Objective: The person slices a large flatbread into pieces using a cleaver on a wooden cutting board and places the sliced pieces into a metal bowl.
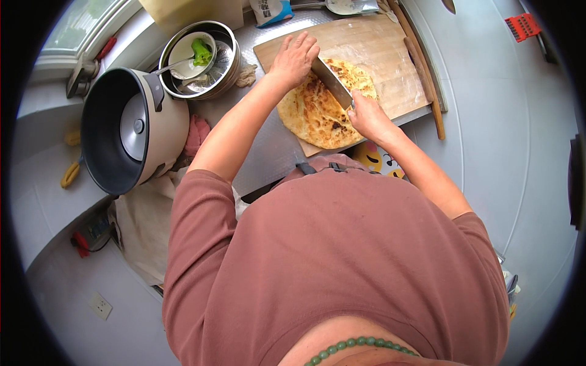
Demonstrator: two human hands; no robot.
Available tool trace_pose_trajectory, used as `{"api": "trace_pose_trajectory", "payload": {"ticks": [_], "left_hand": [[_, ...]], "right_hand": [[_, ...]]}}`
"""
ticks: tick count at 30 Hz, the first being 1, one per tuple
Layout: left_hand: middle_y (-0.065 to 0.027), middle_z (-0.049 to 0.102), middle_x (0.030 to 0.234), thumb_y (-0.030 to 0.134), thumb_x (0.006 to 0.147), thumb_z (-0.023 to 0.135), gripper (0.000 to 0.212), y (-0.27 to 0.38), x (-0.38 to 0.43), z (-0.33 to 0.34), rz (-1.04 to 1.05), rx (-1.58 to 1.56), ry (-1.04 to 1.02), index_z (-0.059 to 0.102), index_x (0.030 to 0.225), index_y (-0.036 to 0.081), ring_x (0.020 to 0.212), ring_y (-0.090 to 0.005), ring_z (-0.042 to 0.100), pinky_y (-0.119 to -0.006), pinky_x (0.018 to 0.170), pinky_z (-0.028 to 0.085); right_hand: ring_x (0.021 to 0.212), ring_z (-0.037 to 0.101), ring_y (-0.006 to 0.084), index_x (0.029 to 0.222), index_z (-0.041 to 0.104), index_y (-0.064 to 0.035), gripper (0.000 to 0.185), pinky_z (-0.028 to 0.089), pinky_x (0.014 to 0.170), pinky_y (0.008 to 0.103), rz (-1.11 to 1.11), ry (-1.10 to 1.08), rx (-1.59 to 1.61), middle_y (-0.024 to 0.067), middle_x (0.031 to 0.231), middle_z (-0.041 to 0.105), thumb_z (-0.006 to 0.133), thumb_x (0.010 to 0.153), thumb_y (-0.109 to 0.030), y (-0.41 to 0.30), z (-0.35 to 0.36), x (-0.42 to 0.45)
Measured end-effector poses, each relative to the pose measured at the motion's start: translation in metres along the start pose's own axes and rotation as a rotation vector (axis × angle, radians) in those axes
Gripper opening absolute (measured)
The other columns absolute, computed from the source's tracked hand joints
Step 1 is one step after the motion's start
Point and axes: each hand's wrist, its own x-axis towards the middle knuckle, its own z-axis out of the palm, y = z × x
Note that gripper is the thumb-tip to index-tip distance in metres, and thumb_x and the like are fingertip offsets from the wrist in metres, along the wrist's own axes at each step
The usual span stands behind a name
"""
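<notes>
A round, browned flatbread (316, 114) lies on the near left part of a wooden cutting board (389, 59). Across it stands the broad metal blade of a cleaver (332, 83), edge down on the bread. My right hand (367, 115) is closed around the cleaver's handle, at the blade's near right end. At the far left end, my left hand (295, 59) rests on or against the top of the blade with its fingers stretched out. Whether the blade has gone through the bread cannot be told.
Rolling pins (419, 68) lie along the board's right edge. To the left stand stacked metal bowls (233, 59) holding a white bowl (176, 57) with a green pepper (201, 52), and a large dark-lined pot (171, 123). A blue and white packet (271, 11) lies behind the board.
</notes>
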Motion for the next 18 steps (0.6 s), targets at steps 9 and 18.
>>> {"api": "trace_pose_trajectory", "payload": {"ticks": [9, 18], "left_hand": [[0.0004, 0.026, 0.149, 0.001, 0.084, 0.046, 0.042, 0.009, -0.008, 0.001, -0.091, 0.060, -0.088, 0.041, 0.124, 0.013, 0.144, -0.0227, 0.011, -0.052, 0.114, 0.012], [0.0003, 0.028, 0.149, 0.001, 0.081, 0.050, 0.060, 0.011, 0.003, -0.012, -0.033, 0.181, -0.055, 0.036, 0.138, 0.017, 0.143, -0.0223, 0.014, -0.050, 0.114, 0.015]], "right_hand": [[0.077, 0.061, 0.0456, 0.110, 0.042, 0.0002, 0.030, 0.049, 0.068, 0.0520, 0.012, 0.038, -0.036, 0.0276, 0.077, 0.061, 0.055, 0.085, -0.010, 0.016, 0.034, 0.003], [0.076, 0.062, 0.0451, 0.107, 0.042, -0.0060, 0.028, 0.050, 0.067, 0.0526, 0.000, 0.171, -0.007, 0.0267, 0.077, 0.062, 0.055, 0.084, -0.013, 0.036, 0.054, 0.015]]}}
